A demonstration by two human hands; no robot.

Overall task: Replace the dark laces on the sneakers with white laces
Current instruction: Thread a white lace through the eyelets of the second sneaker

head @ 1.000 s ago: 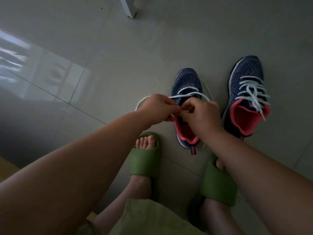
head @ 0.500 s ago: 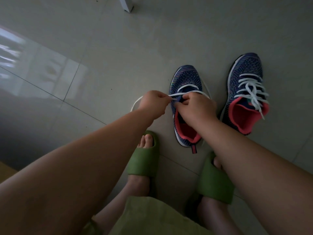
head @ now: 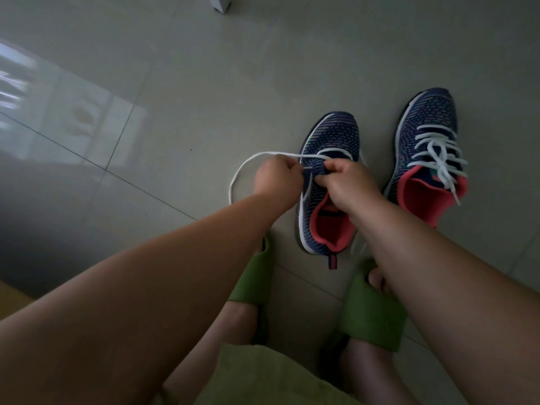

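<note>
Two navy knit sneakers with pink linings stand on the floor. The near sneaker (head: 330, 141) has a white lace (head: 242, 168) through its front eyelets only; a long loop of it curves out to the left. My left hand (head: 277, 179) pinches that lace beside the shoe's left edge. My right hand (head: 347, 185) grips the tongue and eyelet area of the same sneaker, fingers curled. The far right sneaker (head: 423, 133) is fully laced in white, its ends hanging loose over the collar.
My feet in green slides (head: 371, 308) rest just behind the near sneaker. A white furniture leg (head: 220, 2) stands at the top edge. Grey floor tiles (head: 175, 97) spread all around, with a bright reflection at the left.
My hands have shifted forward along the near sneaker toward its toe. The left hand has drawn the lace out leftward, and the loop on the floor shows wider.
</note>
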